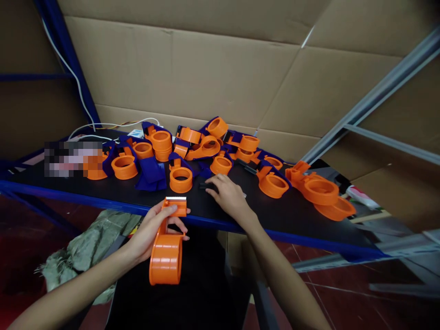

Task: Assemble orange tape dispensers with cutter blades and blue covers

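My left hand (144, 236) is closed on an orange tape dispenser (165, 259). It is held in front of the table's edge, ring downward, with a silver toothed blade at its top and my thumb lying just below the blade. My right hand (227, 192) rests low over the black tabletop, its fingertips curled onto a small black piece (203, 185) whose far end sticks out to the left. Just left of that piece stands another orange dispenser (180, 178) with a blue part. Behind my right fingers sits an orange ring (220, 165).
Several orange-and-blue dispensers crowd the back of the black table (295, 220). Orange dispensers without blue parts (321, 189) are stacked at the right. Blue pieces (151, 174) lie left of centre. Cardboard (206, 68) walls the back, and a grey metal post (371, 96) slants at the right.
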Demonstrator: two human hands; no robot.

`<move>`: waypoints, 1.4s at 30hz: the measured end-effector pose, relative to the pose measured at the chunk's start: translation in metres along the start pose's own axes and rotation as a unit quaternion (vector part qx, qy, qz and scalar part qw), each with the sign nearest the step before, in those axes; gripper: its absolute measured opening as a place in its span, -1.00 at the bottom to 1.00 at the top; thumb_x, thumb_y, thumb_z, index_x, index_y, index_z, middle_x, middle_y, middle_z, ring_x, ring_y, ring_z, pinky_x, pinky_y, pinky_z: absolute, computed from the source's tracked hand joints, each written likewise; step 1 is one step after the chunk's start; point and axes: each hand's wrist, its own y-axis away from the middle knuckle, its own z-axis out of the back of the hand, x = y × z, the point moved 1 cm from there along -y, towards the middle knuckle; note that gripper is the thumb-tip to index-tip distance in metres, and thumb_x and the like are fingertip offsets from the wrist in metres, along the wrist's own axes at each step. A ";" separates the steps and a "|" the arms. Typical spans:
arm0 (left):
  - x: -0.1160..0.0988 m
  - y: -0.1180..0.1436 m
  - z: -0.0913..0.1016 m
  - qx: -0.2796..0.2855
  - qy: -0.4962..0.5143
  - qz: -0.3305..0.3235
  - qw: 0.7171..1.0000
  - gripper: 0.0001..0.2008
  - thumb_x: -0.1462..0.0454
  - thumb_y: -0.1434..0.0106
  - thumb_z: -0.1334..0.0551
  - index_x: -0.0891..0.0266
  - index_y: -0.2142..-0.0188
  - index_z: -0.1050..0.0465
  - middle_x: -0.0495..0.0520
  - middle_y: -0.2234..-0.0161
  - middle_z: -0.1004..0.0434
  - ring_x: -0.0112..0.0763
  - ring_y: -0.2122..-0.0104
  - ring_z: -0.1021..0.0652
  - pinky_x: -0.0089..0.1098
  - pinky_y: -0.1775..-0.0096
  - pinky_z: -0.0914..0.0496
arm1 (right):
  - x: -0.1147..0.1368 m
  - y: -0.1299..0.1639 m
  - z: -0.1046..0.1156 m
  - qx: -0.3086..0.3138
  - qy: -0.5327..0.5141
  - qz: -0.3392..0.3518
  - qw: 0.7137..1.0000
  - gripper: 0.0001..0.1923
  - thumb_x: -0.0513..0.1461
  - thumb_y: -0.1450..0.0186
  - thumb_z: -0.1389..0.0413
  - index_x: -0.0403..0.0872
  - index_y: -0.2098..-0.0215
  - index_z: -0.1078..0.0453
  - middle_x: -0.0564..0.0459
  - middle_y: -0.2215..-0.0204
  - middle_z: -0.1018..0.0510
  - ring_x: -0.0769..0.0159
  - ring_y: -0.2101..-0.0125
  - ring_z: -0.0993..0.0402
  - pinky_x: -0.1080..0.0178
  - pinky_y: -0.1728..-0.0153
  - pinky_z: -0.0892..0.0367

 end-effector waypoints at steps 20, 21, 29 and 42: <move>0.009 -0.002 0.003 0.002 -0.040 -0.054 0.998 -0.60 0.18 -0.22 -0.37 0.21 0.00 -0.37 0.05 0.35 -0.59 -0.25 0.36 -0.66 -0.16 0.23 -0.60 | 0.090 0.032 -0.007 -0.095 -0.311 0.033 0.945 -0.95 -0.28 -0.30 -0.18 -0.05 0.24 -0.46 0.01 0.21 -0.48 0.37 0.35 -0.47 0.32 0.37 -0.45; 0.010 -0.003 0.003 -0.001 -0.045 -0.058 0.997 -0.60 0.17 -0.21 -0.37 0.20 0.00 -0.37 0.05 0.35 -0.59 -0.25 0.36 -0.66 -0.18 0.24 -0.60 | 0.092 0.033 -0.008 -0.106 -0.312 0.029 0.944 -0.96 -0.27 -0.30 -0.18 -0.05 0.26 -0.46 0.01 0.22 -0.49 0.37 0.36 -0.47 0.31 0.35 -0.46; 0.012 -0.003 0.005 -0.001 -0.052 -0.055 0.997 -0.64 0.17 -0.20 -0.37 0.19 0.05 -0.37 0.02 0.35 -0.59 -0.33 0.44 -0.64 -0.26 0.30 -0.59 | 0.099 0.044 -0.015 -0.150 -0.307 0.047 0.939 -0.90 -0.26 -0.36 -0.13 -0.03 0.18 -0.48 -0.01 0.21 -0.54 0.33 0.30 -0.52 0.28 0.26 -0.49; 0.000 0.001 0.011 0.115 0.082 0.098 0.985 -0.66 0.10 -0.30 -0.21 0.32 0.10 -0.52 0.11 0.48 -0.54 -0.31 0.52 -0.59 -0.31 0.41 -0.56 | 0.010 -0.039 0.001 -0.056 -0.056 -0.086 0.993 -0.66 -0.32 -0.28 -0.17 -0.07 -0.04 -0.42 -0.20 0.03 -0.53 0.00 0.00 -0.45 0.04 0.05 -0.38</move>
